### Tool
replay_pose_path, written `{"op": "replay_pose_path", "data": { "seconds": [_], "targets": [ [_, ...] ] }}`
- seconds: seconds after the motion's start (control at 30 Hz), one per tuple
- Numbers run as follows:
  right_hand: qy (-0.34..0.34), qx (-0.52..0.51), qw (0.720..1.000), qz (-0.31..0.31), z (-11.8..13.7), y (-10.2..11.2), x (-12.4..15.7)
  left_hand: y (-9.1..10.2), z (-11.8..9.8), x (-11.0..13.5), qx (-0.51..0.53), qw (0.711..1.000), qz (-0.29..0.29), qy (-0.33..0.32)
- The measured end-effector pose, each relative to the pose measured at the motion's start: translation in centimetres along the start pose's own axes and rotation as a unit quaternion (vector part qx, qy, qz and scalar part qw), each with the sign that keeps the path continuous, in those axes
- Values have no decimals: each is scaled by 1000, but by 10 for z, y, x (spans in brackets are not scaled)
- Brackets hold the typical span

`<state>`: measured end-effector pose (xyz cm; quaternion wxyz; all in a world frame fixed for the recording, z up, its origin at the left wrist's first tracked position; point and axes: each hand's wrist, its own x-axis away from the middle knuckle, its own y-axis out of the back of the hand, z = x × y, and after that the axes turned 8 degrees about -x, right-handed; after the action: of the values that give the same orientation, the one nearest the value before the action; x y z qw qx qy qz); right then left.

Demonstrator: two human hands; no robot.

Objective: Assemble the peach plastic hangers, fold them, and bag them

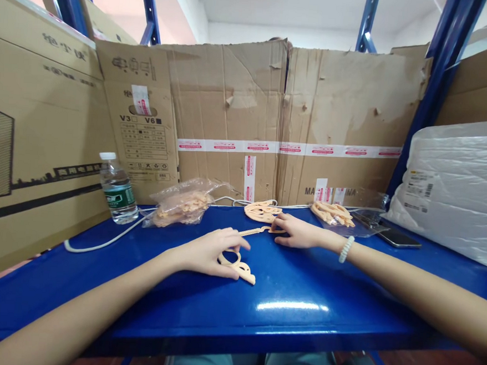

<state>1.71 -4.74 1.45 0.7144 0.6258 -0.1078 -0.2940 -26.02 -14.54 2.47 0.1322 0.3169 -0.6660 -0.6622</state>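
Observation:
My left hand (pixel 216 252) curves over a peach plastic piece with looped openings (pixel 243 271), its thumb against the near side and its index finger stretched out. The piece lies on the blue tabletop, partly hidden by the palm. Farther back and to the right, my right hand (pixel 292 230), with a pale beaded band on its wrist, has its fingertips bent onto the end of a thin peach strip (pixel 257 231). That strip runs left towards my left hand; whether it joins the looped piece is hidden. Just behind the right fingers lies a stack of similar peach pieces (pixel 260 210).
Bagged peach pieces (pixel 183 206) lie at left, beside a water bottle (pixel 120 190) and a white cable (pixel 92 248). Another clear bag (pixel 333 214) and a phone (pixel 398 238) lie at right. Cardboard (pixel 232 109) walls the back; a white wrapped package (pixel 455 186) stands right.

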Motion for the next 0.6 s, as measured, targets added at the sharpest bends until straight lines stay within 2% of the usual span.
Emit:
{"op": "replay_pose_path", "data": {
  "seconds": [0.13,0.27,0.43,0.6],
  "targets": [
    [-7,-37,999,0,15,4,14,-7,13,1,5,995,-45,86],
    [45,-69,996,29,28,9,23,-13,22,3,-17,992,-28,121],
    [106,-147,981,74,45,11,25,-15,24,1,-91,991,0,102],
    [113,-275,950,98,50,15,29,-12,21,1,-152,986,-1,65]
  ]
}}
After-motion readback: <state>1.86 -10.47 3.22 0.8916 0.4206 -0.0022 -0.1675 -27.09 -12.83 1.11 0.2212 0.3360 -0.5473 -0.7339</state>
